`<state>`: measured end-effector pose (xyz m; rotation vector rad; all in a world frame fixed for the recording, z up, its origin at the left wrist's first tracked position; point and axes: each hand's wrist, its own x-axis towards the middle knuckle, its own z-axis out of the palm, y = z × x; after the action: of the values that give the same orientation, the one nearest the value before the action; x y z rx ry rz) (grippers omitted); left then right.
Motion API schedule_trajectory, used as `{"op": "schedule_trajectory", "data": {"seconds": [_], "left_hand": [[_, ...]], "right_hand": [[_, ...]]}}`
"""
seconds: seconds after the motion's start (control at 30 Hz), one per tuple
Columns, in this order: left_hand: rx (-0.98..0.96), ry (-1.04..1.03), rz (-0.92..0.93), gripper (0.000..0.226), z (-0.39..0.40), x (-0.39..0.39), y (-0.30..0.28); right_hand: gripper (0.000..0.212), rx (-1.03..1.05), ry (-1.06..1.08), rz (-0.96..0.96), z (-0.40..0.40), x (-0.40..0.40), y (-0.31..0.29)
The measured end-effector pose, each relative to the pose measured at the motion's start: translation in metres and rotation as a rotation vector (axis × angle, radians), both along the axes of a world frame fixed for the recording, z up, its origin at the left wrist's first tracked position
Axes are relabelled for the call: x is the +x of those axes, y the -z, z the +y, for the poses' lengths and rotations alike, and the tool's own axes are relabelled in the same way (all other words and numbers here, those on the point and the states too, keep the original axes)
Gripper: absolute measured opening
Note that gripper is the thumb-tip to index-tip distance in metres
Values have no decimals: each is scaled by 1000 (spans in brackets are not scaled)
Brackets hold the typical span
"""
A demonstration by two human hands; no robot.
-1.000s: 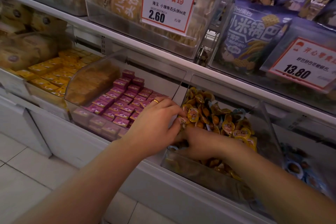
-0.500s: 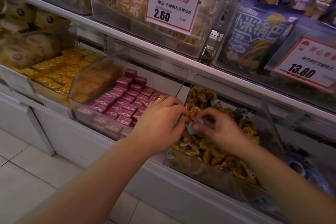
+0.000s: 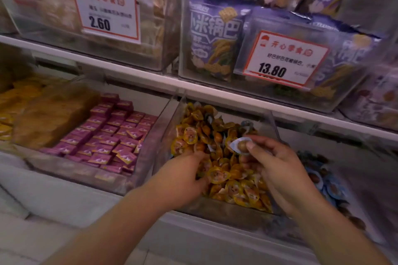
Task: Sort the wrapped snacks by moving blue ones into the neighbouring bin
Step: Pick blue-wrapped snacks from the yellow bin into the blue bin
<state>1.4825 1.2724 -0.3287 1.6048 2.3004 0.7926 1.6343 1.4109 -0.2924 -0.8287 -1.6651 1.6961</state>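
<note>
A clear bin on the lower shelf holds a heap of yellow-wrapped snacks with a few blue-wrapped ones mixed in near the back. My right hand pinches one blue-wrapped snack between thumb and fingers, lifted above the heap. My left hand reaches into the left side of the same bin, fingers curled down among the yellow wrappers; what they hold is hidden. The neighbouring bin on the right holds blue-wrapped snacks.
Left of the snack bin stands a bin of pink packets, and beyond it yellow packets. A white shelf overhangs the bins, carrying purple bags and price tags.
The view has shifted to the right. My right hand rose out of the heap with a blue-wrapped snack. My left hand went deeper into the bin's left side.
</note>
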Motion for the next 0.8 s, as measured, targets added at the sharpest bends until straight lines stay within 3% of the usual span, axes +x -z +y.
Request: {"op": "schedule_trajectory", "data": {"seconds": [0.1,0.27,0.4,0.47,0.53,0.67,0.8], "left_hand": [[-93,-2,-127,37,9,-14,2],[10,-155,-170,34,17,-20,3],[439,-250,-306,25,13,-8,-17],[632,-182,-467,25,15,11,-29],[685,-92,-500,26,20,35,-31],[663,-29,-187,29,30,59,-29],[631,-33,-234,23,24,45,-33]], "right_hand": [[20,-15,12,23,-2,8,-2],[27,-128,-36,-39,-9,11,-7],[20,-367,-20,14,-8,13,-9],[26,-514,-82,76,-12,10,-11],[30,-589,-201,136,-19,8,-14],[15,-206,-209,40,-22,17,-12],[14,195,41,-27,7,52,-27]]}}
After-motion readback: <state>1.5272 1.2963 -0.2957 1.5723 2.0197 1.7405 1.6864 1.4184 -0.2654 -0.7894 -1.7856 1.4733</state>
